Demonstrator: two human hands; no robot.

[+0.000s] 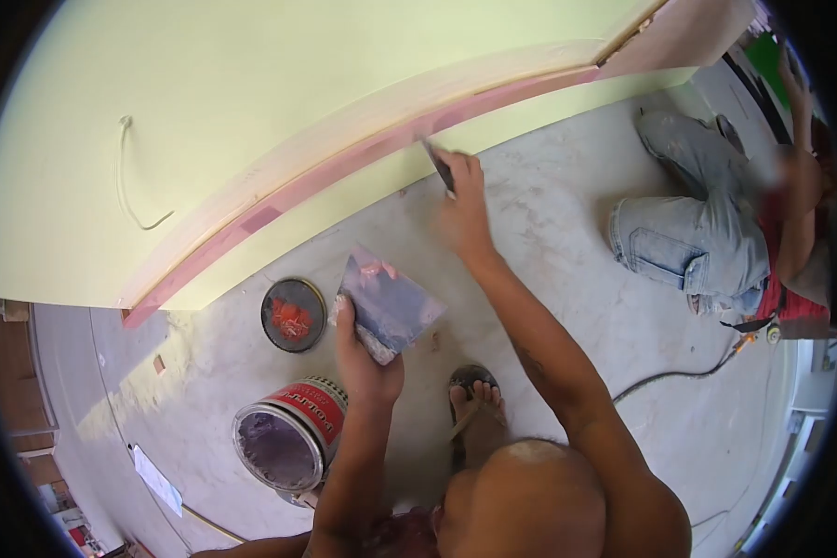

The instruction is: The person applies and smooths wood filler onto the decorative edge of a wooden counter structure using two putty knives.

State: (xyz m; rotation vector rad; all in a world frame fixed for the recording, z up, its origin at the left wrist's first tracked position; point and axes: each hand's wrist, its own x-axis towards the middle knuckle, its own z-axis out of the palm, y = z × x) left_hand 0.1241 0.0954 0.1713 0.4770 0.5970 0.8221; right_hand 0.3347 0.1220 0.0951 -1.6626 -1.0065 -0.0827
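Note:
My left hand (370, 365) grips a flat, smeared putty board (391, 302) with some pink putty at its top edge. In my right hand (467, 200) is a putty knife (437, 163), its blade at the pink putty strip (363, 153) along the pale yellow panel (251, 93); motion blurs the tip, so contact is hard to judge. Left of the board, a round lid (293, 314) with reddish-orange paste lies on the floor. Below it, an uncapped putty can (284, 446) with a red label leans toward me, its inside coated greyish purple.
A co-worker in jeans (693, 242) kneels at the right, near a hose (684, 379) on the dusty floor (567, 279). A thin wire (124, 177) sticks out of the panel. My sandalled foot (479, 405) is below my hands. A white sheet-like object (158, 479) lies lower left.

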